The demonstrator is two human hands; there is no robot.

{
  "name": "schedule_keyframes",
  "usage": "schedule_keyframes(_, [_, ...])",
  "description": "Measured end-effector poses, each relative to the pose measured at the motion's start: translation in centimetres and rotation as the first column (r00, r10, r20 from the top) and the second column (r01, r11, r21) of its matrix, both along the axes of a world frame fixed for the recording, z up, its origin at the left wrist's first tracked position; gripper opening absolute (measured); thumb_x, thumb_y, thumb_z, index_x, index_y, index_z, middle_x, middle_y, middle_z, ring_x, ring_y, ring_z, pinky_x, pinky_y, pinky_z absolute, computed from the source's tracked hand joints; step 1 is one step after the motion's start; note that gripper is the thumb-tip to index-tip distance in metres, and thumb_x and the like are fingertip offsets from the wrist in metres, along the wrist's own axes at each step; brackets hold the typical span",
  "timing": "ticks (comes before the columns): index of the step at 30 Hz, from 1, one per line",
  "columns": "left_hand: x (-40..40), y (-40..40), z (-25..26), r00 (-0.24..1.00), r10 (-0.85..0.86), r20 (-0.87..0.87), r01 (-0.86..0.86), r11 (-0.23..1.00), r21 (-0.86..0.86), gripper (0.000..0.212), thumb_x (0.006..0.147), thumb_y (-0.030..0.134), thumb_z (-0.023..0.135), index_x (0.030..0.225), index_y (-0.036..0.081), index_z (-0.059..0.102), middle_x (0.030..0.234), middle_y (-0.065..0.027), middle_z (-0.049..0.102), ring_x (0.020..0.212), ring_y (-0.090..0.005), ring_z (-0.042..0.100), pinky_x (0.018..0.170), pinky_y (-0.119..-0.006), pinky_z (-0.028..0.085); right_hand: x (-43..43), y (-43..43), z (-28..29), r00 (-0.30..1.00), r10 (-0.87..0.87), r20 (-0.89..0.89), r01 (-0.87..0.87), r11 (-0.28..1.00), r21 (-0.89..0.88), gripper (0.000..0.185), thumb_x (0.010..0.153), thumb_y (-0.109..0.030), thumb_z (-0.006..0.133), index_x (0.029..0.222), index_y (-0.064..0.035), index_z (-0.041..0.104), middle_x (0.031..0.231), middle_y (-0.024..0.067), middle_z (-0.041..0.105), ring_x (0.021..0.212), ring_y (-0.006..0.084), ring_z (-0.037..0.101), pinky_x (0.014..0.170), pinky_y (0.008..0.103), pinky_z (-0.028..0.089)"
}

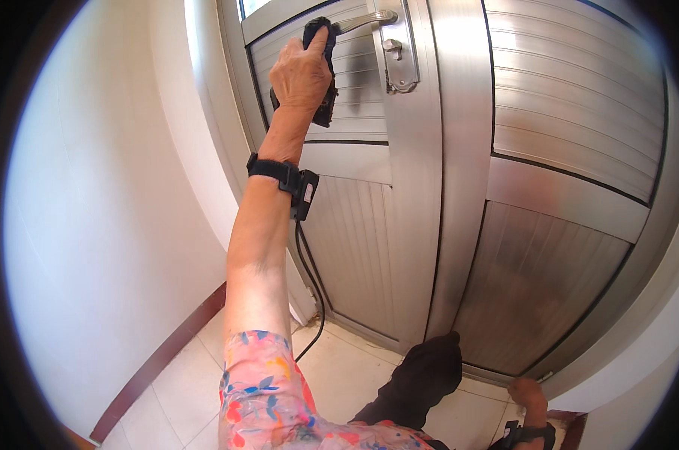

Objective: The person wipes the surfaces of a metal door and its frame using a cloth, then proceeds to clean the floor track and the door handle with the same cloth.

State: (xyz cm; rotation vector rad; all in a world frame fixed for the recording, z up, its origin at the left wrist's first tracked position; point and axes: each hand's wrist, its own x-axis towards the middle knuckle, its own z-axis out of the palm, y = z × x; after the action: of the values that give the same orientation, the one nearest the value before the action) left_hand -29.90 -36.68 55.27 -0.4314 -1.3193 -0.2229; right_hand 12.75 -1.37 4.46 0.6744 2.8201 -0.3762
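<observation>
My left hand is stretched out high against a metal double door. Its fingers press a dark cloth onto the ribbed upper panel of the left leaf. The top of the cloth meets the free end of the lever handle. Below that lever, a thumb-turn sits on the lock plate. Down at the lower right, my right hand is beside the foot of the door frame. Its fingers look curled, but whether they hold anything is hidden.
A white wall with a dark red skirting runs along the left. Pale tiles cover the floor. From the black wrist device a black cable hangs down. My dark-trousered leg is close to the door.
</observation>
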Motion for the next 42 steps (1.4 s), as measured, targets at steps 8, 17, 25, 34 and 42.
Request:
schedule_keyframes(8, [3.2,1.8,1.2,0.978,-0.136,-0.158,0.147,0.987,0.063,0.035,0.076,0.017,0.061,0.11,0.025,0.062,0.075,-0.0055,0.053,0.069,-0.0265,0.058,0.054,-0.037,0.045,-0.3,0.2,0.1,1.0,0.003,-0.004,-0.003,1.0,0.021,0.034,0.078,-0.036,0.051,0.084,-0.0072,0.067,0.087,0.0176,0.064,0.084,0.0362,0.061,0.074,0.0437,0.05])
schedule_keyframes(17, [1.9,2.7,0.9,0.985,-0.076,-0.154,0.064,0.995,-0.081,0.036,0.072,0.013,0.06,0.106,0.025,0.063,0.073,-0.0044,0.051,0.067,-0.0247,0.057,0.051,-0.037,0.045,0.1,0.0,-0.9,0.999,-0.014,-0.035,0.015,0.999,0.031,0.033,0.078,-0.035,0.05,0.081,-0.0061,0.066,0.087,0.0191,0.063,0.084,0.0368,0.061,0.074,0.0452,0.049])
schedule_keyframes(25, [0.1,0.6,-0.8,0.971,-0.059,0.23,0.028,0.99,0.138,0.037,0.076,0.018,0.06,0.112,0.024,0.062,0.084,-0.007,0.058,0.079,-0.027,0.06,0.063,-0.036,0.049,0.7,-0.7,1.6,0.997,-0.031,-0.064,0.031,0.999,0.012,0.03,0.078,-0.034,0.051,0.081,-0.0083,0.067,0.086,0.017,0.064,0.084,0.0359,0.061,0.073,0.0445,0.049])
schedule_keyframes(34, [4.9,3.3,1.2,0.958,-0.234,-0.163,0.229,0.972,-0.051,0.035,0.076,0.018,0.062,0.11,0.025,0.062,0.08,-0.0065,0.055,0.071,-0.0279,0.058,0.056,-0.038,0.046,0.7,-0.4,1.1,0.999,-0.031,-0.027,0.031,0.999,-0.014,0.03,0.078,-0.034,0.051,0.082,-0.0083,0.067,0.087,0.0169,0.064,0.085,0.0358,0.061,0.074,0.0444,0.049])
schedule_keyframes(42, [0.7,1.1,0.1,0.993,-0.073,-0.09,0.069,0.997,-0.044,0.033,0.076,0.016,0.06,0.107,0.027,0.063,0.076,-0.0053,0.056,0.069,-0.0271,0.059,0.055,-0.038,0.046,0.3,-0.7,1.0,0.999,-0.003,-0.039,0.004,1.0,0.011,0.032,0.079,-0.035,0.052,0.087,-0.0082,0.066,0.089,0.0165,0.064,0.086,0.0361,0.061,0.075,0.0449,0.049])
